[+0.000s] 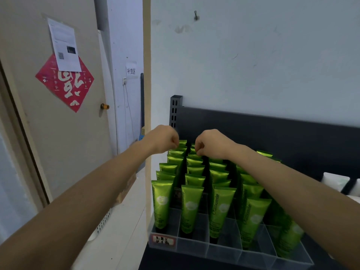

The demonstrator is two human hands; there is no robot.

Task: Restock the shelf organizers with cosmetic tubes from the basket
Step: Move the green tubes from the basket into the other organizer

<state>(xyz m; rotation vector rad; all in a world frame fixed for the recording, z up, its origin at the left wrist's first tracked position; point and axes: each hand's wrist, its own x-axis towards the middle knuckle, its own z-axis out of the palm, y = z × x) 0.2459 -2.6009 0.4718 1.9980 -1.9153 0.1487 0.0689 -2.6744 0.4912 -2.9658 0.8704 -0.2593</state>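
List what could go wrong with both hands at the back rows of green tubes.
1. The right forearm crosses low over the standing green tubes; it could brush one and topple its row.
2. The left hand and right hand cover the rearmost ones, so one may seat crooked unseen.

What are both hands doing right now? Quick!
Left hand: fingers curled at the back-row green tubes; a grip cannot be told.
Right hand: fingers curled at the same back rows; a grip cannot be told.

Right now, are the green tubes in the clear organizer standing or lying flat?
Standing, crimped ends up: the green tubes sit in rows between dividers of the clear organizer.
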